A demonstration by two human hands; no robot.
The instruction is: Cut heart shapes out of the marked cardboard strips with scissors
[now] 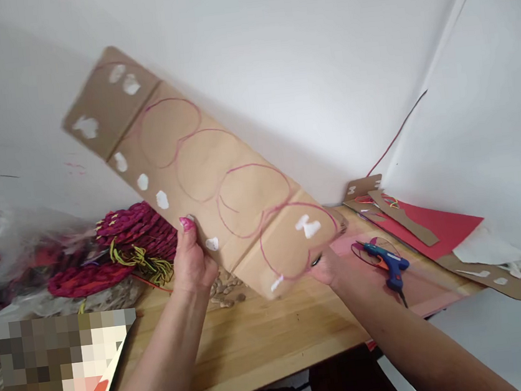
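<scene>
Both hands hold up a long brown cardboard strip [201,171] above a wooden table [267,333]. The strip tilts from upper left down to lower right. Several overlapping circles are drawn on it in red, and white glue patches dot its edges. My left hand [192,263] grips the strip's lower long edge with the thumb on its face. My right hand [326,268] holds the strip's lower right end from behind and is mostly hidden by the cardboard.
A blue glue gun [387,261] lies on pink paper to the right. Red paper [438,225] and cardboard offcuts [500,275] lie beyond it. Red woven yarn pieces [128,235] and a plastic bag [21,241] sit at the left. White walls stand behind.
</scene>
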